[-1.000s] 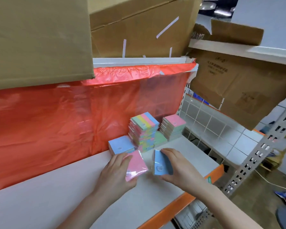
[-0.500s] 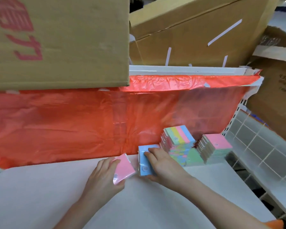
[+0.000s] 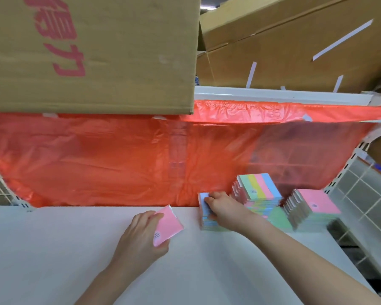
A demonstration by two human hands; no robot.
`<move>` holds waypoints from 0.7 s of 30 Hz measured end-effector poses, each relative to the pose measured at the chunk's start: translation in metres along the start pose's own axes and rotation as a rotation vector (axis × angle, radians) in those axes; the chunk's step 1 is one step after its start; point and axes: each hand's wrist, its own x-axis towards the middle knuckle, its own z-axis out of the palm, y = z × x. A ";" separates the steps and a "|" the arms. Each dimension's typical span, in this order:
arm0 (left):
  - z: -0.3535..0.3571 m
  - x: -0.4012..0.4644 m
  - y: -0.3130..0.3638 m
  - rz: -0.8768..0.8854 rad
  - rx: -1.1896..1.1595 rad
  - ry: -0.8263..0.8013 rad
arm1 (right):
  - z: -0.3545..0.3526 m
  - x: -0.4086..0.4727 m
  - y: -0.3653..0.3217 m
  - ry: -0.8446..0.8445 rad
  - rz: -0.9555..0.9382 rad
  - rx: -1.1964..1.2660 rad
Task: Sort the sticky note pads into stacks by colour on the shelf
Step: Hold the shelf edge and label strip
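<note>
Head view: on the white laminate shelf (image 3: 53,249), the right hand (image 3: 226,213) grips a square blue sticky note pad (image 3: 204,200) atop the blue stack, seemingly placing it. The left hand (image 3: 141,236) pinches a square pink pad (image 3: 167,225), likely bound next for the pink stack (image 3: 317,205) beyond the striped multicolour stack (image 3: 260,188).

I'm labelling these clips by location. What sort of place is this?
Probably a stockroom: big cardboard boxes crowd a metal shelf, and stacks of sticky note pads sit against an orange plastic sheet.
</note>
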 end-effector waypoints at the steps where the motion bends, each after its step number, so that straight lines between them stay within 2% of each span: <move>1: 0.000 0.001 0.001 0.000 -0.002 0.001 | 0.000 0.000 0.000 0.002 0.007 0.001; 9: -0.001 0.012 0.016 0.050 -0.046 0.018 | 0.002 -0.006 -0.006 0.033 0.022 0.083; 11: -0.008 0.021 0.029 0.101 -0.059 0.052 | -0.006 -0.016 -0.008 0.134 0.026 0.123; 15: -0.022 0.046 0.062 0.184 -0.122 0.124 | -0.034 -0.054 -0.002 0.498 0.017 0.378; 17: -0.026 0.059 0.082 0.227 -0.142 0.142 | -0.048 -0.077 0.009 0.589 0.056 0.493; 21: -0.024 0.085 0.121 0.315 -0.147 0.100 | -0.054 -0.109 0.047 0.725 0.223 0.542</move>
